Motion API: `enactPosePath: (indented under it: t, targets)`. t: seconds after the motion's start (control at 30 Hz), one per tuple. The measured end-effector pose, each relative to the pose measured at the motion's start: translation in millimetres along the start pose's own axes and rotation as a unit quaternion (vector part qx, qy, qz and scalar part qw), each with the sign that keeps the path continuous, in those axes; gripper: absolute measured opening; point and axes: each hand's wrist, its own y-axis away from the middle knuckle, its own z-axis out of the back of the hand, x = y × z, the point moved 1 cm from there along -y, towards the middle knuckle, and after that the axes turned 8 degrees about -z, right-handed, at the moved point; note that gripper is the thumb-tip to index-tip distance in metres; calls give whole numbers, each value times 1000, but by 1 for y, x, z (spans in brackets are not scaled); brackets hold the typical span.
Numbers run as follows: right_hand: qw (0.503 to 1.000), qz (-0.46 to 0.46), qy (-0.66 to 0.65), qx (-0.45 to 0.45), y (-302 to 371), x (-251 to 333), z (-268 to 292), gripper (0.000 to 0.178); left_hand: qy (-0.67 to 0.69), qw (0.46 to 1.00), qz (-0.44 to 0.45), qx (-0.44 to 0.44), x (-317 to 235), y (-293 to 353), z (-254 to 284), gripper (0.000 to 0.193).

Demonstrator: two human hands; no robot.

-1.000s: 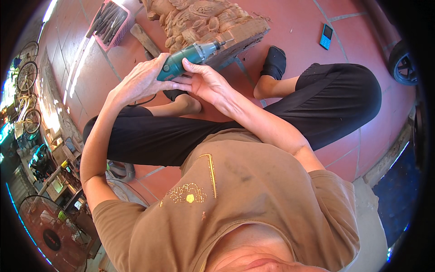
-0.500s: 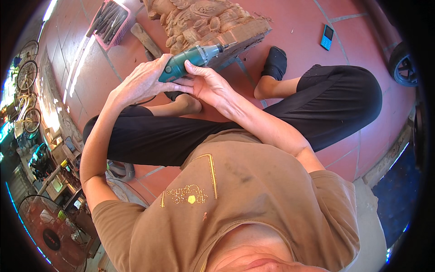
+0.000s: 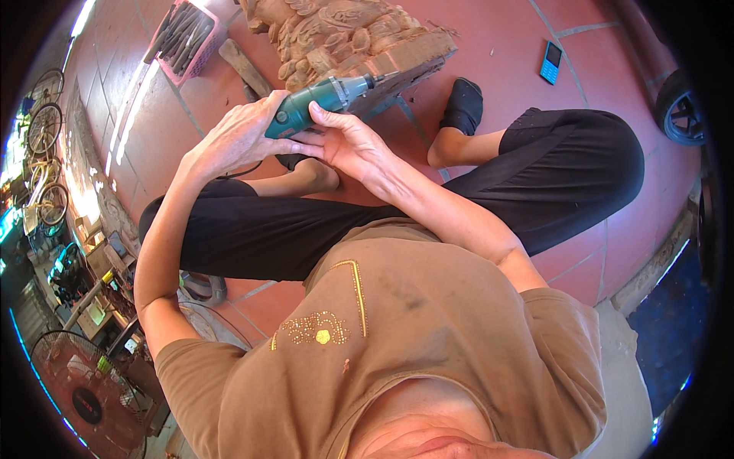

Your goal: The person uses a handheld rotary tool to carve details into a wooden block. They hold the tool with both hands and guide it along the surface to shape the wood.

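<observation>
A green rotary tool [image 3: 304,109] with a grey nose and a thin bit lies across both hands, its bit pointing up and to the right. My left hand [image 3: 238,136] wraps round its rear end from the left, some fingers hidden behind the body. From the right, my right hand [image 3: 350,147] holds it too, with the thumb against the casing and the fingers underneath near the left fingers. Just beyond the tool stands a carved wooden piece [image 3: 336,38] with deep relief and a flat base edge; the bit overlaps its near side in view.
Far left, a pink basket [image 3: 200,60] holds several carving tools. A wooden mallet or block [image 3: 243,67] lies between basket and carving. A blue phone [image 3: 550,63] rests on the tiles at right, near a wheel [image 3: 682,115]. A fan [image 3: 88,402] stands at lower left.
</observation>
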Motion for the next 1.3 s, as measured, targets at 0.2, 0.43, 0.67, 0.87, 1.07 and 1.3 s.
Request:
enactPosePath:
  t: [0.2,0.43,0.67,0.87,1.07,1.3]
  targets:
    - [1000,-1,-1,3,-6,1,2,38,-15,1000,5,-12,3,0,-1,62]
    - [1000,-6,1,4,-9,3,1,38,-14,1000,1,-22,7,-1,-2,59]
    - [1000,-6,16,-4,-15,7,1,38,-2,999,32,-20,6,-2,1,67]
    - [1000,3,19,1,-20,9,0,37,-8,999,17,-36,10,-2,0,66]
    - [1000,3,19,3,-20,9,0,37,-8,999,28,-24,9,-3,2,69]
    - [1000,-4,16,3,-19,7,1,39,-4,999,23,-25,12,-1,0,70]
